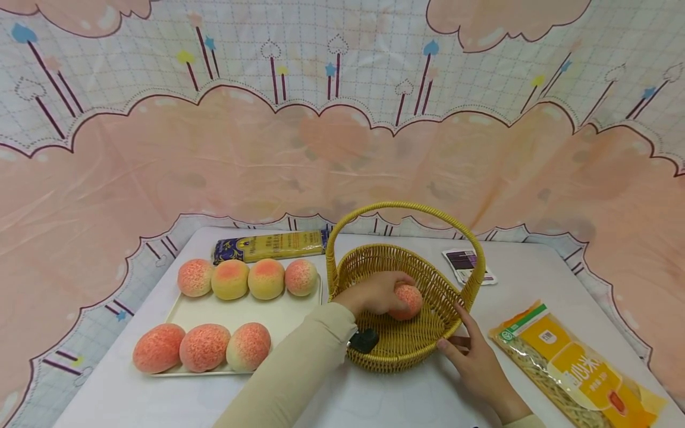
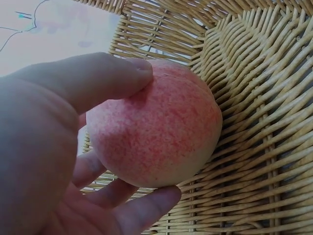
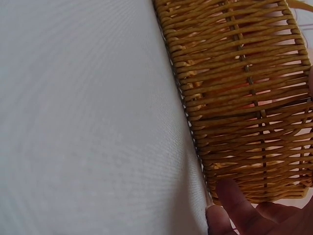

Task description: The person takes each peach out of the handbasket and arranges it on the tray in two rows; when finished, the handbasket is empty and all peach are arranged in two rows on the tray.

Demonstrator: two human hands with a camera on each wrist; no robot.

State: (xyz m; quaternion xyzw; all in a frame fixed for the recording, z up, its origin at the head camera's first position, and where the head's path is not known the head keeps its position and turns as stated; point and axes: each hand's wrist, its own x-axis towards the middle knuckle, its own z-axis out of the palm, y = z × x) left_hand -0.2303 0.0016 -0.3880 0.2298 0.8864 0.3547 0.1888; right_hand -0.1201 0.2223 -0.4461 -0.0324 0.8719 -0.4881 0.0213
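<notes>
Inside the yellow wicker basket, my left hand holds a pinkish-red peach. In the left wrist view, the thumb lies over the top of the peach and the fingers curl underneath, with woven wicker around it. My right hand grips the basket's right side, its thumb and index finger at the rim below the handle. The right wrist view has fingertips against the lower outer wall of the basket. Left of the basket, a white tray bears two rows of peaches.
Behind the tray lies a yellow and blue packet. A small purple and white packet is behind the basket at right, and a large yellow-orange food bag lies at front right. The basket's tall arched handle rises above the left hand.
</notes>
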